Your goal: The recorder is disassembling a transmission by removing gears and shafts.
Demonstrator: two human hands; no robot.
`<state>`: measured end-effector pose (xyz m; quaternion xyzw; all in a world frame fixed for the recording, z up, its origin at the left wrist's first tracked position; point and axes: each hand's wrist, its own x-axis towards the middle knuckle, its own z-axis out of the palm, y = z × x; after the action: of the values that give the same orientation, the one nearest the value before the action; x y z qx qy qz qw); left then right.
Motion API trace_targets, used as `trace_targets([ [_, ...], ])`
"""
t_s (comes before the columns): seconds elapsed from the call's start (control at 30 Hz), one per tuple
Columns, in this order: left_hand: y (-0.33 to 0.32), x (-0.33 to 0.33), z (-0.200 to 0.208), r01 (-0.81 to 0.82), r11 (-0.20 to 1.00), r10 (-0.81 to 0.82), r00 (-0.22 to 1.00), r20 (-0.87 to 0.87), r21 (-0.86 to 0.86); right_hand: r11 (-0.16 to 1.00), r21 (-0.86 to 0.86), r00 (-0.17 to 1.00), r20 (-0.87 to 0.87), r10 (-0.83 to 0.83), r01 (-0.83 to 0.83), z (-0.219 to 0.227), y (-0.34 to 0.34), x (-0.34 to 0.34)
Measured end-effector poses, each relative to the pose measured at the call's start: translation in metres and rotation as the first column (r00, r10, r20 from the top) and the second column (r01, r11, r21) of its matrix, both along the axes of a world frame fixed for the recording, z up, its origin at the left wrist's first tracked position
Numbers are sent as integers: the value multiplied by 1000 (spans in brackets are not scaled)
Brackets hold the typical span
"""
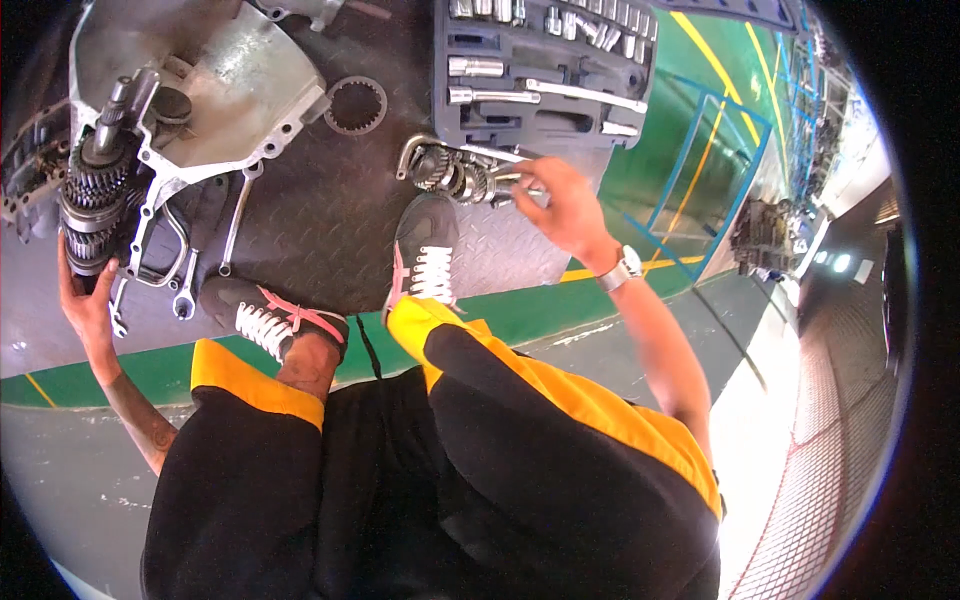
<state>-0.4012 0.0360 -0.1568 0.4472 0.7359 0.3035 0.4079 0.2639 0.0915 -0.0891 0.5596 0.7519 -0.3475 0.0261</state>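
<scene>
My left hand point(90, 305) grips the lower end of a gear shaft point(95, 190), a stack of toothed gears standing beside an open aluminium gearbox casing point(235, 85). Fingers and thumb lie on either side of its bottom gear. To the right, a second, smaller gear shaft point(462, 181) lies on the dark mat, just beyond my right shoe. My right hand point(565, 205), with a watch on the wrist, is closed in a pinch at that shaft's right end; the fingertips partly cover it. Behind it lies a curved metal piece point(407, 155).
A blue socket set case point(545, 125) with sockets and ratchet bars sits beyond my right hand. On the tread-plate mat point(320, 215) lie a toothed ring point(356, 105), a long wrench point(238, 222) and a combination wrench point(185, 300). A blue frame point(655, 215) stands at right.
</scene>
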Motion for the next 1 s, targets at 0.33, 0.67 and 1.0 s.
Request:
trace_targets([
  [0.33, 2, 9, 4, -15, 1000, 16, 999, -42, 23, 966, 186, 984, -32, -176, 179, -41, -52, -24],
  [0.67, 2, 30, 22, -69, 997, 67, 997, -49, -33, 969, 77, 972, -12, -234, 235, -59, -65, -40],
  [1.0, 15, 57, 45, 4, 999, -3, 1000, -30, 42, 985, 132, 992, 49, -116, 108, -56, -61, -61],
])
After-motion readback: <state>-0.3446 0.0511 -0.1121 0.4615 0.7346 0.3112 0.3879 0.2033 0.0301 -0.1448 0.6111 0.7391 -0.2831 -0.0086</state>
